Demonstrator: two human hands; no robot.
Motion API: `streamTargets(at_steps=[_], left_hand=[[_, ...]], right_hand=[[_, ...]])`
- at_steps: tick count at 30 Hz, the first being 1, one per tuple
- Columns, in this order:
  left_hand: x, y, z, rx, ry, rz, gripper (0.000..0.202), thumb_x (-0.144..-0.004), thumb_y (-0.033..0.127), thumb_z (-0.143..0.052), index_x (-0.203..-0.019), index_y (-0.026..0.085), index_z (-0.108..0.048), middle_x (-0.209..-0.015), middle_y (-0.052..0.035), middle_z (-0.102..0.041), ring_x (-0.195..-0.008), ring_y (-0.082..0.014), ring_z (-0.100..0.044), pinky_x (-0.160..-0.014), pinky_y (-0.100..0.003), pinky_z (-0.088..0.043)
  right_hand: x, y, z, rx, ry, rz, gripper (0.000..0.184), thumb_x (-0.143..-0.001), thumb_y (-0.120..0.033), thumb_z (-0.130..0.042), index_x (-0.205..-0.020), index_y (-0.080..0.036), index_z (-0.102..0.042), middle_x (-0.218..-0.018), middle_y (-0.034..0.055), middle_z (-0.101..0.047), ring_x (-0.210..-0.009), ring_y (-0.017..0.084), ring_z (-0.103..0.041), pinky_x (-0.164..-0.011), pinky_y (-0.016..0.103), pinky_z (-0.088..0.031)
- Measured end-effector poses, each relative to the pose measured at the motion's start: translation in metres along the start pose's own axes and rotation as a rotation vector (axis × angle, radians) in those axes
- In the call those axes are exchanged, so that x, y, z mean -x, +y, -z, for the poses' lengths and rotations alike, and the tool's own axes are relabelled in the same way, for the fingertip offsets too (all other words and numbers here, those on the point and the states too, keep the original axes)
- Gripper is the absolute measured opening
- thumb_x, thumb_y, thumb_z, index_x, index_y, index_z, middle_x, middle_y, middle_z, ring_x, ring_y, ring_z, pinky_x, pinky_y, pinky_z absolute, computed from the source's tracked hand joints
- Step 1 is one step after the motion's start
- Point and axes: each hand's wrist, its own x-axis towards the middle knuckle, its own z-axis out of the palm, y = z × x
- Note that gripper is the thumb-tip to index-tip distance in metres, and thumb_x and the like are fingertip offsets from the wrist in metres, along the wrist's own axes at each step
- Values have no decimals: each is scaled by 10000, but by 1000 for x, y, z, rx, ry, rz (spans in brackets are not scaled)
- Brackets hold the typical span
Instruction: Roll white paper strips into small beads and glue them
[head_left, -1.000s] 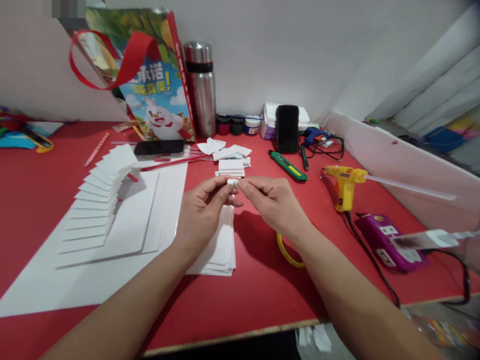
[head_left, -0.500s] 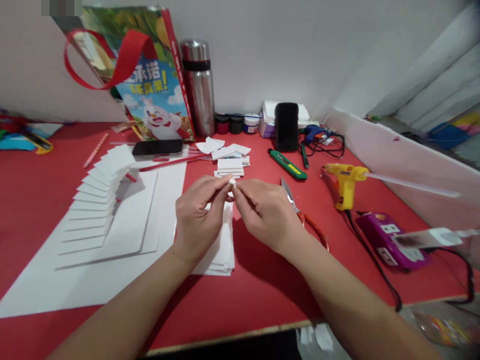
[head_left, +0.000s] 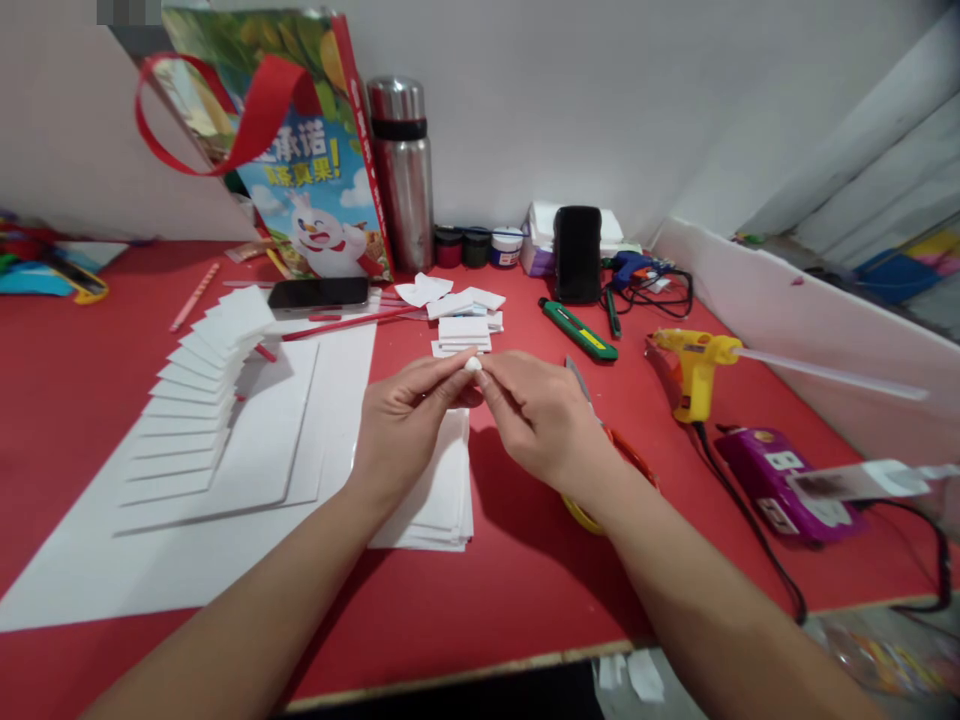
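Observation:
A small white rolled piece [head_left: 472,365], perhaps of paper, is pinched between the fingertips of both hands. My left hand [head_left: 405,415] is closed on its left side, and my right hand [head_left: 536,415] closes on it from the right. Both hands hover above the red table, fingertips meeting. Below my left hand lies a stack of white paper sheets [head_left: 431,500]. Scissors [head_left: 630,455] with orange and yellow handles lie partly hidden under my right hand and forearm. Just beyond the fingertips are small white cut strips [head_left: 463,330].
Left, a curved stair-like row of white pieces [head_left: 180,440] stands on a white board. A green utility knife [head_left: 577,330], a yellow glue gun [head_left: 697,370] and a purple box [head_left: 784,485] lie right. A steel flask [head_left: 405,180], gift bag [head_left: 322,190] and black phone [head_left: 577,255] stand behind.
Both hands have shifted slightly, still pinching the white piece, whose visible end has turned a little. More of the scissors' yellow handle shows. The camera view has moved slightly.

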Motion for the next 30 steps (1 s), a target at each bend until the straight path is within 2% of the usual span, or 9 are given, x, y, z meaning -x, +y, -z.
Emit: streamTargets(at_steps=[4,7,11,14,19,23,28,30], left_hand=[[1,3,0,-106,4,-80,194,-879,257,-695,-1045,263,-795,-971,-25,-754,-833,-160,-696,-836,-297,-586],[1,7,0,-165,3,-120,184,-893,250,-676,-1038,246,-789,-978,-35,-742,-840,-156,-679,-828,-267,-561],[-2,4,0,-11,-23,1,178,-891,272,-687,-1044,221,-762,-934,-27,-733,-776,-136,-670,-780,-252,-552],[-5,-2,1,157,-58,88,152,-880,266,-705,-1015,223,-761,-899,-11,-726,-730,-112,-660,-765,-244,-550],[-4,-4,-1,215,-48,77,143,-876,245,-711,-1005,207,-760,-877,-15,-725,-699,-101,-651,-739,-239,-560],[-1,1,-2,-12,3,-62,164,-889,235,-695,-1038,198,-752,-917,-29,-740,-730,-118,-678,-728,-239,-569],[4,2,0,-407,107,-487,227,-882,130,-684,-1087,200,-752,-1014,-33,-757,-889,-136,-695,-829,-245,-559],[6,0,0,-471,130,-578,288,-880,88,-673,-1131,209,-744,-1054,-35,-762,-959,-146,-696,-897,-267,-546]], right_hand=[[-1,1,-1,-13,-65,-35,225,-991,-192,-426,-932,-146,-638,-875,109,-686,-804,206,-599,-728,313,-425],[-2,0,-1,-94,-52,-63,235,-1003,-207,-437,-919,-149,-649,-858,85,-689,-787,182,-603,-721,292,-427],[-4,-1,3,-237,-22,-188,211,-989,-252,-515,-896,-153,-676,-739,18,-669,-617,116,-540,-598,245,-387],[-5,0,5,-252,-5,-291,188,-943,-251,-575,-835,-142,-683,-629,-14,-610,-516,91,-445,-507,240,-318],[-5,-2,5,-284,107,-376,184,-885,-236,-624,-722,-157,-653,-583,-35,-575,-495,80,-423,-491,227,-320],[-3,-7,0,-213,200,-264,133,-868,-198,-636,-741,-162,-656,-609,-26,-610,-511,88,-468,-489,221,-336],[0,-14,-4,-129,258,-124,126,-901,-193,-626,-795,-153,-681,-698,15,-680,-622,121,-596,-573,231,-419],[2,-14,-5,-163,255,-105,147,-931,-205,-601,-824,-154,-687,-714,25,-693,-672,137,-637,-610,238,-447]])
